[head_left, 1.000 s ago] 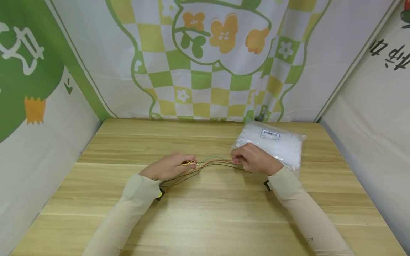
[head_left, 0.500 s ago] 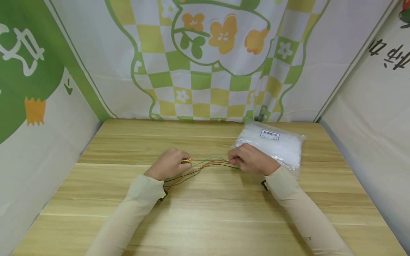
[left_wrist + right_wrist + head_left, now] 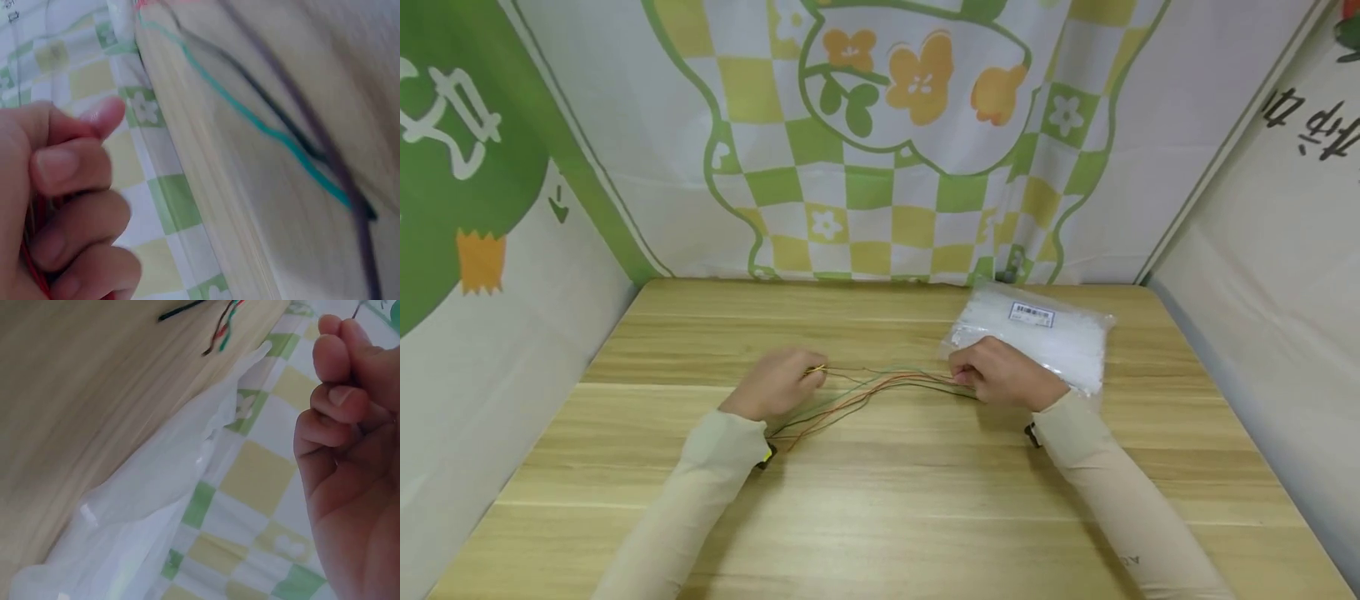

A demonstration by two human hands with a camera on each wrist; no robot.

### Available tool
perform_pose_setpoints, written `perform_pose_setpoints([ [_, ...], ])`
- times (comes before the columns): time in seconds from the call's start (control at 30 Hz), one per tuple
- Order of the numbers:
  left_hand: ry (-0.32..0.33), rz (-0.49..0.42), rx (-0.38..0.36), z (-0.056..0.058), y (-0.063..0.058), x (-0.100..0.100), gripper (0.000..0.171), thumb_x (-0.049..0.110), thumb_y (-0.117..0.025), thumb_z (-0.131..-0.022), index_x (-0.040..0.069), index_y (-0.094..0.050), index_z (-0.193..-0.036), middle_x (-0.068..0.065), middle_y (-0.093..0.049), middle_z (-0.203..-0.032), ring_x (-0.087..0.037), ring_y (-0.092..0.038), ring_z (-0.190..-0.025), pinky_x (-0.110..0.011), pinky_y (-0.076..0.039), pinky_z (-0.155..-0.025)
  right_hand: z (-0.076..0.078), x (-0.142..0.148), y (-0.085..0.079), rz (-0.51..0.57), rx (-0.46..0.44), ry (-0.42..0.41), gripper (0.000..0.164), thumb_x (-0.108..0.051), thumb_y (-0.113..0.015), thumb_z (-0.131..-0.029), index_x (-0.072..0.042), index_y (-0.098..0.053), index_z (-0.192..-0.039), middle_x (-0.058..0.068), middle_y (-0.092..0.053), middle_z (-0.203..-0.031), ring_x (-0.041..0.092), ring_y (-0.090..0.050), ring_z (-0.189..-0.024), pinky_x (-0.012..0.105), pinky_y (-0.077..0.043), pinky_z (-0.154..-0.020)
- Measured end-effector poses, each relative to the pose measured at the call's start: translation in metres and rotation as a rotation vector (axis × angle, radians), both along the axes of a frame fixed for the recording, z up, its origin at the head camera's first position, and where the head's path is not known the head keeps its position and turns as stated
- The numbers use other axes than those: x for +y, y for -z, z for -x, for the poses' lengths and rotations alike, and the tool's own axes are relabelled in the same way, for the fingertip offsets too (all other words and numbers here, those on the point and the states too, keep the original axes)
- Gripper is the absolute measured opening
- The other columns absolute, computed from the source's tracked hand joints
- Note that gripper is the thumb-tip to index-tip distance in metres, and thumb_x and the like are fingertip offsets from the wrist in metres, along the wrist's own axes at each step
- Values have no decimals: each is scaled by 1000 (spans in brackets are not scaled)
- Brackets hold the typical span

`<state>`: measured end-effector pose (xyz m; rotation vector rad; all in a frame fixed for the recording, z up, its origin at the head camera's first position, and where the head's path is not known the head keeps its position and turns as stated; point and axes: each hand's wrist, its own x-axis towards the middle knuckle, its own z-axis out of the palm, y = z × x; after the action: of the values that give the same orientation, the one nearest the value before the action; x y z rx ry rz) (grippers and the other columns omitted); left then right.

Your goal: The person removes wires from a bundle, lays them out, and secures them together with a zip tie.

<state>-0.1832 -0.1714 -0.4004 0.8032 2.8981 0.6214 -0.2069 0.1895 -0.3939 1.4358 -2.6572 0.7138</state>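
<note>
In the head view, several thin coloured wires (image 3: 895,378) arch across the table between the two hands. My left hand (image 3: 777,385) has its fingers curled around wires, and a yellow wire (image 3: 816,369) shows at its fingertips. Red wire (image 3: 39,275) shows inside those curled fingers in the left wrist view. A teal wire (image 3: 237,107) and darker wires hang nearby. My right hand (image 3: 1006,373) pinches a thin dark wire (image 3: 355,311) between thumb and forefinger, best seen in the right wrist view. Loose wire ends (image 3: 219,331) lie off to one side there.
A clear plastic bag (image 3: 977,321) of white contents, with a barcode label (image 3: 1032,314), lies behind the right hand. The wooden table (image 3: 880,500) meets a patterned cloth backdrop (image 3: 917,225) at its far edge. Cloth walls stand on both sides.
My left hand has moved left, drawing a thin brownish wire out between the hands. Over the last half second my right hand has shifted slightly right. The bag has stayed put.
</note>
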Motion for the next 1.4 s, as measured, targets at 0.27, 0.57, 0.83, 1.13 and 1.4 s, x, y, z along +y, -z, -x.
perform_pose_setpoints([
  [0.27, 34, 0, -167, -2, 2, -4, 30, 18, -42, -109, 15, -72, -105, 0, -66, -85, -12, -42, -64, -33, -43, -69, 4, 8, 6, -30, -95, 38, 37, 5, -60, -102, -11, -52, -70, -11, -37, -66, -1, -28, -59, 21, -31, -60],
  [0.57, -54, -55, -156, -3, 4, 2, 39, 38, -46, -112, 11, -74, -111, -1, -74, -95, -19, -67, -83, -43, -54, -78, 2, 4, 1, -9, -75, 32, 37, 5, -63, -101, -11, -53, -69, -10, -38, -65, 0, -31, -58, 21, -32, -59],
  [0.83, -215, -143, -32, -5, 4, 10, 34, 28, -61, -105, 1, -77, -119, -17, -79, -115, -11, -50, -54, -28, -41, -49, -3, -2, -3, 23, -36, -3, 40, 15, -57, -93, -15, -47, -68, -11, -33, -66, -1, -28, -60, 20, -31, -60],
  [1.13, -62, -98, -94, -3, 3, -5, 20, 18, -61, -108, 12, -78, -100, 4, -78, -88, -6, -56, -66, -29, -45, -64, -6, 4, -9, 2, -63, 67, 32, 4, -60, -102, -7, -57, -73, -10, -41, -66, 1, -37, -60, 22, -36, -61],
  [1.4, 51, -23, -96, -7, -6, -14, 25, 15, -52, -111, 13, -76, -112, -4, -77, -103, -5, -35, -54, -28, -38, -58, 2, 9, -7, -31, -11, 111, 27, 7, -58, -101, -6, -59, -78, -8, -41, -69, 7, -42, -65, 26, -39, -65],
])
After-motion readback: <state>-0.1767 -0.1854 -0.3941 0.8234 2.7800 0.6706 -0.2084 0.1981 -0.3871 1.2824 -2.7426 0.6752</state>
